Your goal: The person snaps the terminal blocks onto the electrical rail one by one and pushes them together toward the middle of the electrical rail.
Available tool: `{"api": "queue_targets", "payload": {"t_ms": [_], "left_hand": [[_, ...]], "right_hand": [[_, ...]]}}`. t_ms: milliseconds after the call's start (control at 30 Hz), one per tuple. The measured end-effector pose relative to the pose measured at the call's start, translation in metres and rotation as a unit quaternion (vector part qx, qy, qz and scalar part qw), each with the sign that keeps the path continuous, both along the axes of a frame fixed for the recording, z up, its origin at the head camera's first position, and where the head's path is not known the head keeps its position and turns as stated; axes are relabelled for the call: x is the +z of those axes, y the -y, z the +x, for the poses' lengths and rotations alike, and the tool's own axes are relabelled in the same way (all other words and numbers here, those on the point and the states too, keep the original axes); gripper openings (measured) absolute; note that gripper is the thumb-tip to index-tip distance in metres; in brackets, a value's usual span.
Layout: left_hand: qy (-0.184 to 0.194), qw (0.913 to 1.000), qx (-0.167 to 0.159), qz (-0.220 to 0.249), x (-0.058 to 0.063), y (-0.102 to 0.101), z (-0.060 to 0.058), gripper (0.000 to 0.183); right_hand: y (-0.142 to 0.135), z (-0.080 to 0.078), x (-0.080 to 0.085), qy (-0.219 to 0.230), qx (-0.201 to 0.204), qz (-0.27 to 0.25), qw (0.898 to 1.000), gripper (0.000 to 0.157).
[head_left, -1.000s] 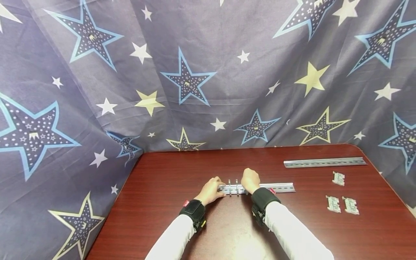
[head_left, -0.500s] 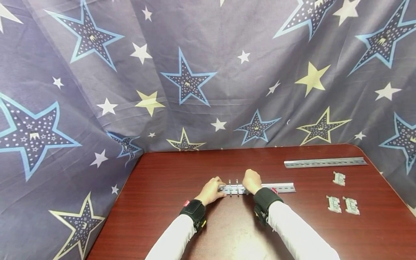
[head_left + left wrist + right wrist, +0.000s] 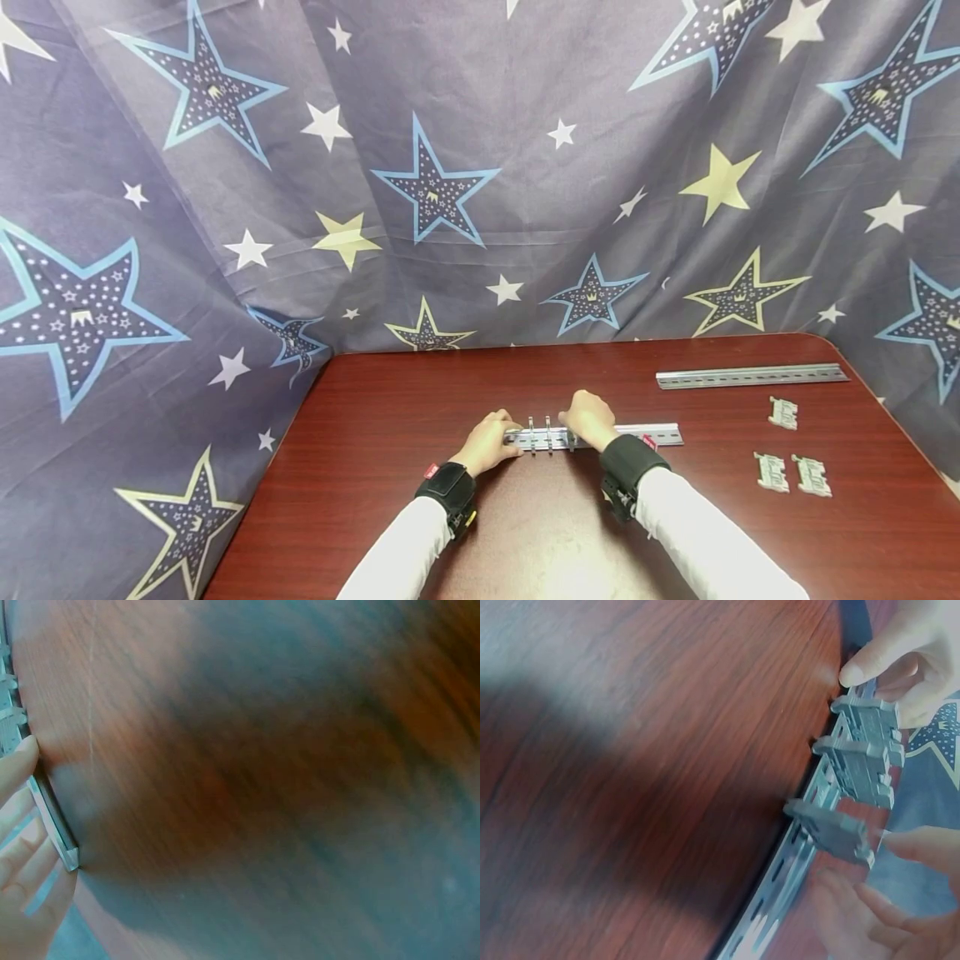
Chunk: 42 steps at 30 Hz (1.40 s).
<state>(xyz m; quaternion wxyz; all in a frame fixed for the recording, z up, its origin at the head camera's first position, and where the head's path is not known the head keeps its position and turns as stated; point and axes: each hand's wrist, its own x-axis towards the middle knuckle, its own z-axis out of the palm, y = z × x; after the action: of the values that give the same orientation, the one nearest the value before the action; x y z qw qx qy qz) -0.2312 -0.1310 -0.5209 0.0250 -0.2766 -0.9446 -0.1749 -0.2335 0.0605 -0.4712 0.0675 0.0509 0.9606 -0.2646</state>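
A slotted metal DIN rail (image 3: 660, 434) lies lengthwise on the table. My left hand (image 3: 487, 442) holds its left end, thumb along the near edge and fingers at the far side. Two upright grey terminal blocks, one (image 3: 870, 724) closer to that hand and another (image 3: 855, 769) beside it, stand across the rail. A third terminal block (image 3: 831, 829) sits further right on the rail, leaning. Around its outer end is my right hand (image 3: 588, 419), thumb and fingers spread, with a small gap showing between thumb tip and block in the right wrist view.
Another DIN rail (image 3: 752, 377) lies at the back right of the table (image 3: 390, 392). Three loose terminal blocks rest at the right: one (image 3: 783, 413) behind, two in front, the left one (image 3: 771, 472) beside the right one (image 3: 812, 476). A star-patterned cloth (image 3: 450, 275) hangs behind.
My right hand has shifted slightly right and its fingers have loosened, so the third terminal block now shows on the rail. The left hand stays at the rail's end.
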Motion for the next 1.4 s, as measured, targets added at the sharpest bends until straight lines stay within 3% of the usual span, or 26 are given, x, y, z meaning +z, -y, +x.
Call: {"api": "queue_targets", "payload": {"t_ms": [167, 300, 500, 800, 1033, 1400], "left_hand": [[0.000, 1.0000, 0.000, 0.001, 0.000, 0.000, 0.000, 0.031], [0.000, 1.0000, 0.001, 0.002, -0.001, 0.000, 0.001, 0.032], [-0.004, 1.0000, 0.003, 0.001, -0.003, 0.001, 0.001, 0.032], [0.000, 1.0000, 0.001, -0.002, -0.002, 0.001, 0.001, 0.033], [0.002, 1.0000, 0.002, 0.002, 0.000, 0.001, 0.001, 0.032], [0.006, 1.0000, 0.006, 0.000, 0.000, 0.000, 0.001, 0.033]], "right_hand": [[-0.011, 0.001, 0.002, -0.008, 0.001, 0.001, 1.000, 0.021], [-0.023, 0.004, -0.002, -0.047, 0.017, -0.010, 0.999, 0.024], [-0.041, 0.009, -0.002, -0.082, 0.070, -0.038, 0.993, 0.008], [-0.071, 0.007, -0.017, -0.141, 0.153, -0.069, 0.976, 0.012], [-0.094, 0.005, -0.022, -0.150, 0.166, -0.094, 0.970, 0.013], [-0.123, 0.005, -0.032, -0.141, 0.195, -0.083, 0.967, 0.025]]}}
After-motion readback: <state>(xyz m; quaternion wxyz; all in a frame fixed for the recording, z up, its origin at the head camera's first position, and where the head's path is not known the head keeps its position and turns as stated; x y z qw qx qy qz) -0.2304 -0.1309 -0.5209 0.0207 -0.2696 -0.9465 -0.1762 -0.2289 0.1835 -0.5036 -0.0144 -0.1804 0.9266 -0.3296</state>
